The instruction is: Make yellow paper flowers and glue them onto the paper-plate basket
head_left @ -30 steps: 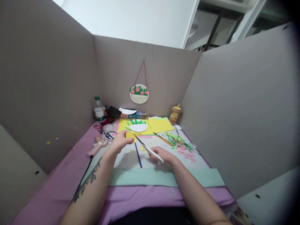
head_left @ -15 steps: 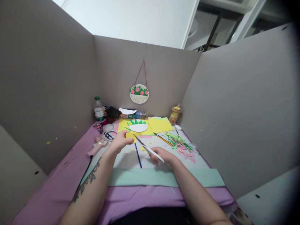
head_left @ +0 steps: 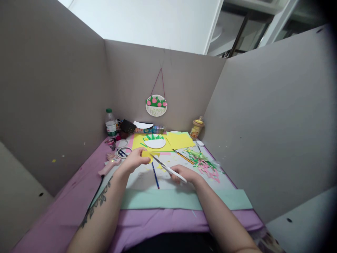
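Between its thumb and fingers, my left hand [head_left: 137, 160] pinches a small piece of yellow paper [head_left: 147, 156]. My right hand [head_left: 181, 173] grips white-handled scissors [head_left: 168, 169], whose blades point up and left and meet the yellow paper. Below the paper, a dark blue pencil [head_left: 155, 176] lies on the white work surface, with yellow scraps [head_left: 162, 168] beside it. Just beyond my hands is a white half-plate [head_left: 155, 143] with green paper leaves, resting on yellow sheets.
Green and pink paper scraps [head_left: 207, 167] are heaped at right, near yellow-striped pencils [head_left: 184, 157]. A pink glue gun [head_left: 110, 166], tape roll [head_left: 123, 152] and bottle [head_left: 111, 123] stand or lie left. Grey panels enclose the table; a flower plate [head_left: 156, 105] hangs behind.
The scissors and my right hand have shifted slightly right and down. The yellow paper has turned a little, with more of it showing past the blades.
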The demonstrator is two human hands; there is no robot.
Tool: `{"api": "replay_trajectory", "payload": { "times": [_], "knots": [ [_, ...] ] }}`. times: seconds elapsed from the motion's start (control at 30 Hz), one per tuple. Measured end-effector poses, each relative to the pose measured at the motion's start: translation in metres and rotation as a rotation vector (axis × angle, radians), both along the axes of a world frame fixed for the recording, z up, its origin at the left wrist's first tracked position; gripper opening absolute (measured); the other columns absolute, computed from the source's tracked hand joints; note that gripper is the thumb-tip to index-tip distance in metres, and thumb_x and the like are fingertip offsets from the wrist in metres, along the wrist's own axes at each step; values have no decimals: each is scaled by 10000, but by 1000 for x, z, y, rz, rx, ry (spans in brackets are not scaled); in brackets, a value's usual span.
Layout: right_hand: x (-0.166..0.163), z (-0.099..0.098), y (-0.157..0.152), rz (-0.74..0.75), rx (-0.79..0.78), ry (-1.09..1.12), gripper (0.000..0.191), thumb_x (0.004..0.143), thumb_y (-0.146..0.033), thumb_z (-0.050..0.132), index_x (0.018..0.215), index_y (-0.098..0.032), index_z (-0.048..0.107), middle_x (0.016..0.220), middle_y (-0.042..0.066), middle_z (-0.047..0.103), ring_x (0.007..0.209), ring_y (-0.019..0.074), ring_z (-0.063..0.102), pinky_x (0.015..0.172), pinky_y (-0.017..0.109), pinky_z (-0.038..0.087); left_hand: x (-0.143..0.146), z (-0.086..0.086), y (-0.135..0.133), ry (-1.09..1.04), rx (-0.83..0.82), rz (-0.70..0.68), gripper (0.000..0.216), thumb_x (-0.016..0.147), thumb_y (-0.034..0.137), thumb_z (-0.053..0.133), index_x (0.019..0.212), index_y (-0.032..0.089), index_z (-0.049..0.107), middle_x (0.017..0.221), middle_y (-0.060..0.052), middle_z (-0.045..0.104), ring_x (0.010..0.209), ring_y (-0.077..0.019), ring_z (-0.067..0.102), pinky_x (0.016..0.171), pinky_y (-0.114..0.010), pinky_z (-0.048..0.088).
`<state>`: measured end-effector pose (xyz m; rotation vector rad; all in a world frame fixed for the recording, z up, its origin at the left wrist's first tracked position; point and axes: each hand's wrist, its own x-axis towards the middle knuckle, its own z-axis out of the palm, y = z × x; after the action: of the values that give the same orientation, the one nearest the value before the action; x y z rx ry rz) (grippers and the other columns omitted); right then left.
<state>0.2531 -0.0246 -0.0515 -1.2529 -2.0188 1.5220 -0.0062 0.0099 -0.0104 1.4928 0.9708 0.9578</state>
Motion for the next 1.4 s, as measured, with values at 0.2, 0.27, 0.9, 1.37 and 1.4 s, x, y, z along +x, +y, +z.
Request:
{"api": "replay_trajectory", "payload": {
  "times": [0.2,0.27,0.9,1.37,1.4],
  "knots": [
    [-2,-9,2,-6,-46,65,61,560,-158,513,618,-160,495,494,-57,489,437,81,465,411,166,364,1,1,-1,4,21,32,221,559,160,645,736,164,512,606,35,568,519,-102,512,486,-206,368],
    [-3,-12,3,-14,-73,80,79,535,-142,508,607,-162,481,488,-59,483,433,82,467,407,169,365,2,1,-2,0,25,46,221,557,166,649,732,164,515,596,37,565,514,-103,510,482,-204,361],
    [-4,-7,1,-11,-66,92,70,534,-144,497,597,-165,473,481,-60,472,424,81,460,392,165,361,4,2,-2,-10,27,34,199,564,162,633,712,168,500,578,49,540,513,-97,493,488,-207,350],
    [6,0,1,39,-35,8,49,563,-156,492,605,-154,516,474,-60,480,422,75,435,399,160,327,-3,-1,0,40,18,-73,224,575,150,624,759,173,499,619,51,543,531,-95,490,492,-204,362],
    [6,0,1,40,-35,1,47,564,-160,496,605,-154,517,472,-61,480,420,74,431,397,160,326,-4,-1,0,43,21,-74,230,575,153,626,769,174,506,626,47,551,540,-100,499,499,-208,372]
  ]
}}
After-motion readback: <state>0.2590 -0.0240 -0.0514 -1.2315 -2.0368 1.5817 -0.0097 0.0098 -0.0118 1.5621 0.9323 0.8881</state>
